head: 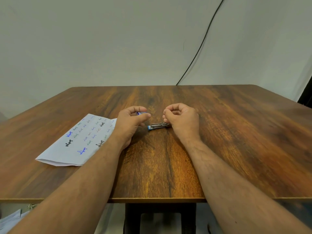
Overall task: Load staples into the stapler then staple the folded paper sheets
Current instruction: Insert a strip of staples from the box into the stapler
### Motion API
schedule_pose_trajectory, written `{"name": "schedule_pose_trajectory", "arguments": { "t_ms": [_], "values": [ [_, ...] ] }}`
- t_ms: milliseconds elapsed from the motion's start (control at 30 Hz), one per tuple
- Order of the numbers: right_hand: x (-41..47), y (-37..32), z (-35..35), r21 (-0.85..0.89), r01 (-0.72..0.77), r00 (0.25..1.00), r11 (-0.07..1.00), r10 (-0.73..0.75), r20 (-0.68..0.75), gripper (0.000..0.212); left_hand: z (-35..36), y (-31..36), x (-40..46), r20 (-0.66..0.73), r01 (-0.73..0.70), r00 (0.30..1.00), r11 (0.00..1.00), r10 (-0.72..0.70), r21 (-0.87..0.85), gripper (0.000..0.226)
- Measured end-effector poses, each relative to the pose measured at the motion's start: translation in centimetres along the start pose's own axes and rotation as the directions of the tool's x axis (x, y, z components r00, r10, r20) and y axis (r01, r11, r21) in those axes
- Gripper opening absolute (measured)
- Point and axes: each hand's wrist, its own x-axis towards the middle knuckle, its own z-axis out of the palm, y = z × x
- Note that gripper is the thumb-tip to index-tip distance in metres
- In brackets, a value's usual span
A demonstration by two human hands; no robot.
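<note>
Hands: two, left [130, 122] pinching one staple box [141, 113]; one stapler [157, 126].

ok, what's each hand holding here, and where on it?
Left hand pinches a small blue box by its near end, between thumb and fingers. Right hand is curled above the stapler; whether it holds anything cannot be told.

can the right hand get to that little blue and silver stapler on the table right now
Probably yes. The small blue and silver metal stapler lies on the wooden table right beside the right hand, with nothing between them. Whether its curled fingers already pinch something is unclear.
</note>
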Motion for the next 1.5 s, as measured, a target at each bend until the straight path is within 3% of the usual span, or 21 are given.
{"name": "schedule_pose_trajectory", "arguments": {
  "t_ms": [167, 367, 533, 767, 1000, 1167, 1333, 1500],
  "values": [
    [0.1, 0.3, 0.0, -0.004, -0.016, 1.0, 1.0, 0.016, 0.01, 0.01, 0.5, 0.3, -0.4, -0.084, -0.012, 0.996, 0.999, 0.015, 0.033, 0.025],
    [0.1, 0.4, 0.1, 0.012, -0.051, 0.998, 0.999, 0.05, 0.043, 0.013, 1.5, 0.5, -0.4, -0.147, -0.007, 0.988, 0.98, 0.037, 0.199, 0.028],
    [-0.1, 0.2, 0.0, -0.008, -0.041, 0.997, 0.999, 0.042, 0.066, 0.014, 1.7, 0.7, -0.1, -0.109, 0.033, 0.994, 0.958, -0.001, 0.285, 0.021],
    [0.3, 0.5, -0.1, 0.049, -0.067, 0.997, 0.997, 0.065, 0.038, 0.014, 2.2, 0.3, 2.0, -0.038, 0.008, 0.999, 0.953, 0.003, 0.304, 0.052],
    [0.8, 1.0, 0.1, 0.164, -0.106, 0.994, 0.981, 0.1, 0.04, 0.019, 3.3, 0.5, 2.7, 0.092, 0.005, 0.994, 0.849, -0.063, 0.528, 0.059],
    [0.9, 0.7, -0.2, 0.305, -0.205, 0.977, 0.93, 0.175, 0.122, 0.012, 2.7, 0.7, 1.7, -0.087, -0.208, 0.966, 0.929, 0.245, 0.308, 0.028],
    [0.6, 0.0, -1.0, 0.402, -0.313, 0.943, 0.86, 0.229, 0.242, 0.004, 3.6, 0.9, 0.0, 0.083, -0.27, 0.963, 0.933, 0.258, 0.238, 0.019],
    [0.6, 0.2, -1.2, 0.365, -0.31, 0.936, 0.878, 0.214, 0.281, 0.004, 3.7, 0.7, -0.7, 0.063, -0.234, 0.972, 0.96, 0.227, 0.155, 0.012]
  ]
}}
